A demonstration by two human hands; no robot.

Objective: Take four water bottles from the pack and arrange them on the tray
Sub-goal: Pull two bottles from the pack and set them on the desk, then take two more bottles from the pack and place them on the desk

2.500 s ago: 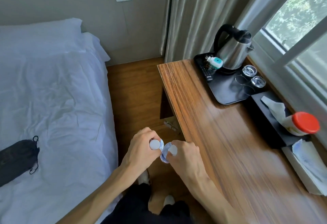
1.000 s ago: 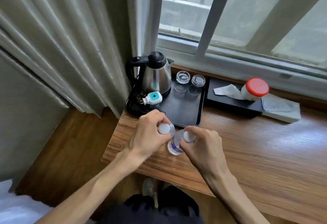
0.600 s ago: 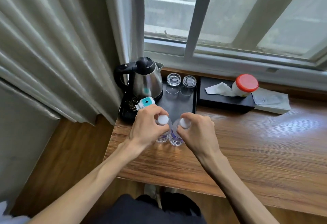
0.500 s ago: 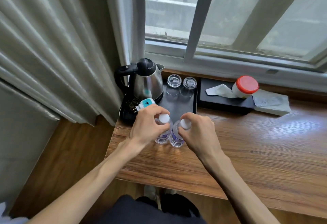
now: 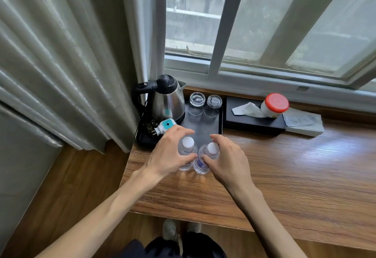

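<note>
while each hand's fingers grip a bottle, left hand (image 5: 168, 156) and right hand (image 5: 225, 160), bottles standing touching on the desk (image 5: 284, 172), they could knock over the glasses (image 5: 204, 105) on the tray (image 5: 220, 121).

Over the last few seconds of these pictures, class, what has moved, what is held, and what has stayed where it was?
Both water bottles were carried from beside the bed to the wooden desk and now stand upright, side by side, just before the black tray. The left hand still grips the left bottle; the right hand still grips the right bottle. Kettle, two glasses and red-lidded jar stayed put.
</note>
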